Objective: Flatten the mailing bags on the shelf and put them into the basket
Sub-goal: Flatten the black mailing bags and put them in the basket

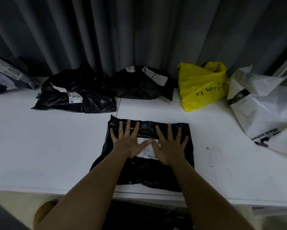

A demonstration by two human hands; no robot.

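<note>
At lower centre of the frame, the left hand (pixel 128 143) and right hand (pixel 170 146) pressed flat, fingers spread, on a glossy, crinkled black mailing bag (pixel 149 170) lying on the white shelf (pixel 39 146); neither grip held anything. Flattening looked underway; next likely called for lifting it toward the unseen basket.

1. dim overall, cool grey cast; white shelf (pixel 39 138) is the brightest area.
2. corners darken, esp. bottom left.
3. wide-angle bend: curtain (pixel 139 30) folds & shelf edges curve near the frame sides.
4. faint glare on black bag (pixel 139 171) plastic; soft, slightly blurry detail.
</note>
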